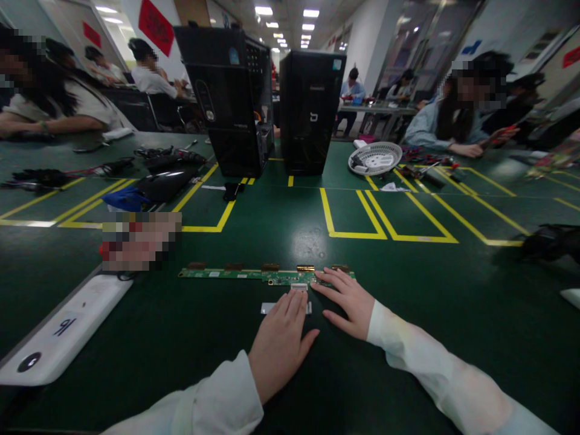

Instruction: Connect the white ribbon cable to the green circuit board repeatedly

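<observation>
A long, narrow green circuit board (222,274) lies flat across the table in front of me, with copper-coloured tabs along its far edge. My left hand (281,344) is stretched out flat, its fingertips at the white connector (299,287) on the board's near edge. Beneath those fingers lies a whitish flat strip (269,308), partly covered, so its full shape is hidden. My right hand (348,302) rests with spread fingers on the right part of the board, covering some of it. Neither hand grips anything that I can see.
Two black computer towers (306,115) stand at the back of the green table (272,211). A white device marked 16 (67,326) lies at left. Toward the back right are a white basket (376,158) and loose cables. Yellow tape marks the tabletop. Several people sit around.
</observation>
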A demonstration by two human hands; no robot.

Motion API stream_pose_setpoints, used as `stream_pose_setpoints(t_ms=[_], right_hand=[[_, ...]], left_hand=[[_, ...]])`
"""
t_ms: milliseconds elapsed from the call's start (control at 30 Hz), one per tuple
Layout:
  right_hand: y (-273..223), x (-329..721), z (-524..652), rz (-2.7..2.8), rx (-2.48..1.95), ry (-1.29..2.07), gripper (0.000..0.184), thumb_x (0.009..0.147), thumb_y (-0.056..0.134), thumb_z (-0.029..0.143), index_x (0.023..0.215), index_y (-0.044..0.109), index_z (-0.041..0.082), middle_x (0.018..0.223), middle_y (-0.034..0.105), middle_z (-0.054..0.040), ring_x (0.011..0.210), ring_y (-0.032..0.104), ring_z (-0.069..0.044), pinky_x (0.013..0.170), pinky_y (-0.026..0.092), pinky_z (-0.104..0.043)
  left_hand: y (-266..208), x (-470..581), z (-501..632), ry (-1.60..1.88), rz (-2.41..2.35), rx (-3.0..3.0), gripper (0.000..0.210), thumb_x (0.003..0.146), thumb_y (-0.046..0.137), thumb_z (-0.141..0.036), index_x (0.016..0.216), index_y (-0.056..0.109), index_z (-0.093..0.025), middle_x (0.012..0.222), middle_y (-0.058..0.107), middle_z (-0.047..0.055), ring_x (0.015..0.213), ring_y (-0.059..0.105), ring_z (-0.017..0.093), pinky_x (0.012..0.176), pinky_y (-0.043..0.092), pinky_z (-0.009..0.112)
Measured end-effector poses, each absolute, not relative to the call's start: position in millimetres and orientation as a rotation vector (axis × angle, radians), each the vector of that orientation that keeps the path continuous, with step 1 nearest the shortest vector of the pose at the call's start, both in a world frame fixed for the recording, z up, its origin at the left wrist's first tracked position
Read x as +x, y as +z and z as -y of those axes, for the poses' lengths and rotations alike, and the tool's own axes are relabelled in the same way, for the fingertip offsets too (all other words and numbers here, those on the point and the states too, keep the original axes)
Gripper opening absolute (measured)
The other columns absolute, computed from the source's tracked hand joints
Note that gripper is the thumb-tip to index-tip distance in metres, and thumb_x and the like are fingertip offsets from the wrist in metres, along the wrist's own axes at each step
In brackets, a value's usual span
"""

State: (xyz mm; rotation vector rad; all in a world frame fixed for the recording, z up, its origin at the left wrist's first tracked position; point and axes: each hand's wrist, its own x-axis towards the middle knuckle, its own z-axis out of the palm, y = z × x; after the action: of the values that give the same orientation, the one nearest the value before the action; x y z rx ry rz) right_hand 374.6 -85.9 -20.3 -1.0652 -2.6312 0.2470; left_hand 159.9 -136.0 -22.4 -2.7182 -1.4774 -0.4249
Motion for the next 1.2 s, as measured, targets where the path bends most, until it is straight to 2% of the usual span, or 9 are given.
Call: stream_pose_setpoints(t_ms=[300,767,967,1067,1200], right_hand=[[-22,375,85,2.617,-1.059,0.261,0.055,0.086,0.052,0.034,0.139,0.046,0.02,0.147,0.039,-0.0122,0.138,0.028,-0.028,0.112,0.025,-0.053],[-21,374,84,2.62,-1.041,0.252,0.055,0.086,0.052,0.034,0.138,0.046,0.019,0.146,0.04,-0.013,0.139,0.027,-0.028,0.112,0.025,-0.053],[-21,374,85,2.632,-1.074,0.227,0.056,0.086,0.051,0.033,0.14,0.044,0.019,0.147,0.038,-0.0125,0.139,0.026,-0.028,0.113,0.024,-0.053],[-22,373,86,2.636,-1.092,0.222,0.057,0.086,0.051,0.034,0.141,0.043,0.02,0.147,0.038,-0.0124,0.139,0.026,-0.029,0.112,0.024,-0.054],[-22,374,86,2.639,-1.096,0.222,0.056,0.088,0.049,0.036,0.141,0.043,0.02,0.147,0.039,-0.0123,0.139,0.026,-0.028,0.112,0.025,-0.053]], left_hand=[[-18,158,134,-0.386,1.496,-2.761,0.056,0.091,0.046,-0.042,0.133,0.045,-0.005,0.133,0.054,0.019,0.123,0.051,0.03,0.102,0.043,0.045],[-14,153,130,-0.499,1.534,-2.827,0.049,0.092,0.045,-0.039,0.133,0.046,-0.012,0.131,0.054,0.014,0.123,0.049,0.026,0.103,0.041,0.044],[6,143,119,-0.709,1.678,-2.983,0.039,0.096,0.037,-0.035,0.128,0.052,-0.02,0.125,0.056,0.01,0.114,0.054,0.02,0.094,0.049,0.037],[14,126,100,-0.918,1.668,-2.881,0.037,0.096,0.035,-0.034,0.123,0.058,-0.022,0.125,0.056,0.009,0.12,0.05,0.022,0.102,0.043,0.043],[13,88,65,-0.972,1.765,-2.623,0.038,0.095,0.035,-0.036,0.119,0.06,-0.019,0.125,0.057,0.009,0.127,0.043,0.025,0.107,0.035,0.05]])
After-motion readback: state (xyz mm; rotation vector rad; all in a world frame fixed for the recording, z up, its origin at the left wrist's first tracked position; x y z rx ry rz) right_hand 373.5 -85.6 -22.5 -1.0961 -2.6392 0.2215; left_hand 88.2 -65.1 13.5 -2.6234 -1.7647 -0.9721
